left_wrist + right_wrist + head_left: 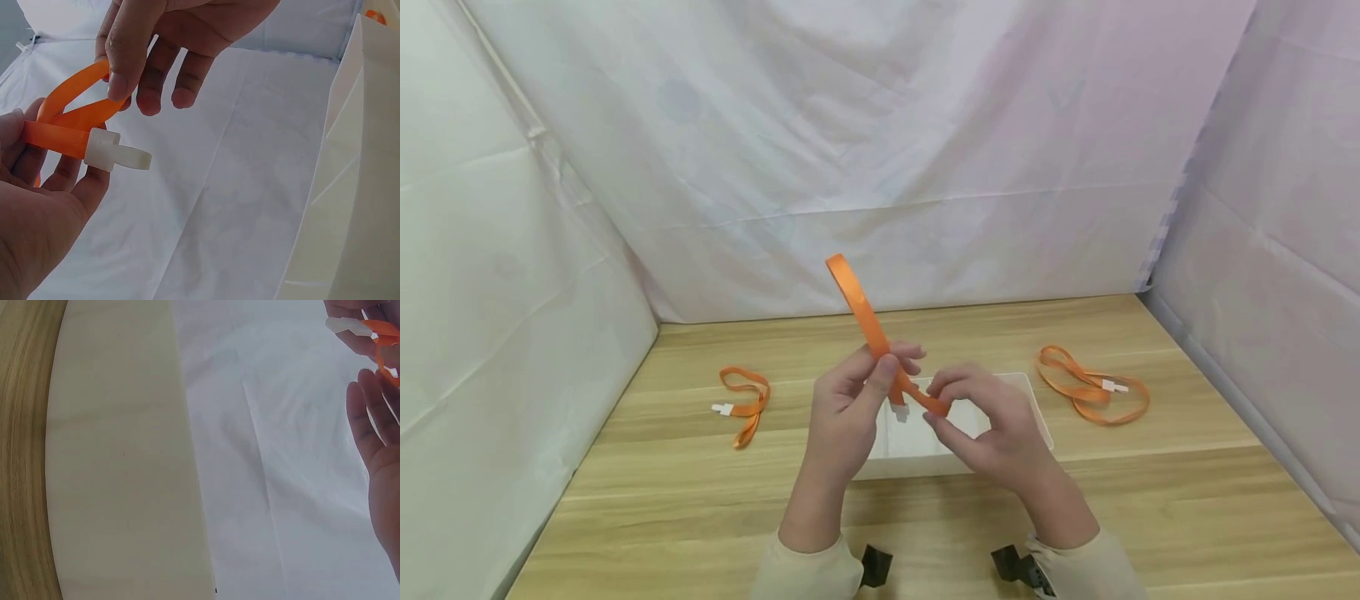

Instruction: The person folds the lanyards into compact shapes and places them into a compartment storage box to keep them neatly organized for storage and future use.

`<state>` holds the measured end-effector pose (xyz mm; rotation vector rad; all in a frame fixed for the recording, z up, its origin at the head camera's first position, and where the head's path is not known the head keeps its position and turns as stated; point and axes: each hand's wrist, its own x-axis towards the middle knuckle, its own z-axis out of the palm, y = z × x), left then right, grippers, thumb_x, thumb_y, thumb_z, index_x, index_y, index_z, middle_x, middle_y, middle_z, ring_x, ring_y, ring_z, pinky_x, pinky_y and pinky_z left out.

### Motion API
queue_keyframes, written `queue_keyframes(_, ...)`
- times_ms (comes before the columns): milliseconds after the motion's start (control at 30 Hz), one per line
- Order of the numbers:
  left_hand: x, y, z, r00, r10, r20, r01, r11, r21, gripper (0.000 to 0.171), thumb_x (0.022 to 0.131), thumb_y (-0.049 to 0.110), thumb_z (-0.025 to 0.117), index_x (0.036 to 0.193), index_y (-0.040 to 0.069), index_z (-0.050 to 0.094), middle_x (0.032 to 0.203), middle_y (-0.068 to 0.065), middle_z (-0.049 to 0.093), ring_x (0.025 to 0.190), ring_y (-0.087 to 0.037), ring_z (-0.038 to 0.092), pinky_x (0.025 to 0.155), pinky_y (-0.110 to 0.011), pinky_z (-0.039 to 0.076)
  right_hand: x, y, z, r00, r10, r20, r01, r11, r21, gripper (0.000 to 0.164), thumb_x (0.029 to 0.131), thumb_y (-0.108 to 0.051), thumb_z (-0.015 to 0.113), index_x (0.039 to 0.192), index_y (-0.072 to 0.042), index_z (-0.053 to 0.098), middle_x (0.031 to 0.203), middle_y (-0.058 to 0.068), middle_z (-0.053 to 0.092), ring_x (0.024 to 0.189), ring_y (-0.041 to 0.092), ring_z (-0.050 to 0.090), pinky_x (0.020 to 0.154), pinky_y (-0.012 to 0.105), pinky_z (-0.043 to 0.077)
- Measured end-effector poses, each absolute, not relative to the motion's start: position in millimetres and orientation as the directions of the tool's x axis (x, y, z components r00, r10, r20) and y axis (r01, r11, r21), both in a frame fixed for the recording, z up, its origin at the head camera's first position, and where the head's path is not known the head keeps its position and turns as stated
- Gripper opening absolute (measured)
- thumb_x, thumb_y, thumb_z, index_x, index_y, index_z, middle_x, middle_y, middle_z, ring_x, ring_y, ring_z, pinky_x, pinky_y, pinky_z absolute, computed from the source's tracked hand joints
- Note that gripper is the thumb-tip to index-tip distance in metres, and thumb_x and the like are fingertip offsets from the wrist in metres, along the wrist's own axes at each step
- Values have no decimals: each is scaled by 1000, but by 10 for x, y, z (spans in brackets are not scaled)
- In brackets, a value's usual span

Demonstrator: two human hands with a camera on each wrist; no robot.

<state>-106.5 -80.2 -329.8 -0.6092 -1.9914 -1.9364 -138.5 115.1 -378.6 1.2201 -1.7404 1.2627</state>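
An orange lanyard [859, 307] with a white plastic clip [103, 149] is held up between both hands, over a white tray [917, 465]. My left hand [847, 408] pinches the strap between thumb and fingers, and one folded end rises above it. The clip hangs just under the left fingers in the head view. My right hand [992, 421] pinches a loop of the strap between thumb and index finger, on the tray's right side. Its other fingers [185, 81] extend free of the strap in the left wrist view.
A second orange lanyard [758, 408] lies on the wooden table [700, 500] left of the tray. Another orange lanyard [1078, 396], loosely looped, lies to its right. White cloth [880, 167] hangs behind the table and along both sides.
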Motion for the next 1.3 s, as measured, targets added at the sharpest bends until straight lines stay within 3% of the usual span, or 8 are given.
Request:
queue_keyframes(133,-1074,-816,-3293,-862,89,500,503,11,864,25,110,11,56,123,1,75,104,-21,76,96,-15,72,79,-32,62,-1380,1148,-3780,-312,-344,886,-945,15,-327,16,98,-12,75,102,2,68,95,11,71,89,20,68,92,21,58)
queue_keyframes(333,-1068,-821,-3284,-859,85,505,507,1,862,25,110,11,57,124,0,74,104,-22,75,95,-14,71,79,-31,62,-1375,1137,-3779,-303,-346,888,-942,-34,-334,12,99,-8,74,102,3,69,92,11,70,84,17,67,82,21,60)
queue_keyframes(533,-1063,-804,-3273,-869,76,488,488,-21,873,25,110,12,58,123,-1,74,101,-23,74,92,-14,71,80,-30,62,-1374,1094,-3794,-325,-246,913,-943,10,-333,18,103,-10,70,94,5,69,82,11,73,70,14,69,71,18,62)
queue_keyframes(767,-1071,-762,-3295,-872,50,487,487,-12,873,24,109,11,58,122,1,76,115,-19,77,89,-13,68,79,-29,61,-1358,1028,-3840,-333,-128,934,-943,71,-326,28,106,-13,64,91,11,60,73,13,69,54,12,63,55,17,57)
queue_keyframes(900,-1084,-755,-3311,-871,40,490,490,-1,872,23,109,11,58,121,3,77,114,-16,77,79,-14,65,68,-28,59,-1334,1031,-3846,-336,-193,922,-934,-57,-353,23,105,-8,64,91,10,58,78,14,66,58,12,63,57,18,58)
queue_keyframes(1067,-1083,-761,-3316,-872,26,489,489,27,872,22,109,11,59,119,4,78,109,-15,77,69,-18,60,61,-28,56,-1304,1052,-3826,-355,-293,888,-885,-202,-420,16,100,-1,70,93,7,57,88,14,63,79,18,63,69,24,58)
queue_keyframes(1167,-1081,-765,-3313,-873,25,487,488,41,872,22,109,12,60,119,6,78,105,-14,77,67,-22,60,59,-30,57,-1286,1058,-3806,-361,-326,874,-881,-187,-434,18,96,-2,75,94,4,59,92,12,63,90,19,61,76,26,57)
queue_keyframes(1300,-1075,-764,-3304,-875,23,484,484,45,874,22,109,13,60,120,7,78,108,-12,78,69,-25,62,61,-31,59,-1286,1053,-3797,-345,-335,877,-912,-102,-398,17,97,-4,75,91,2,60,92,12,66,90,19,63,79,23,58)
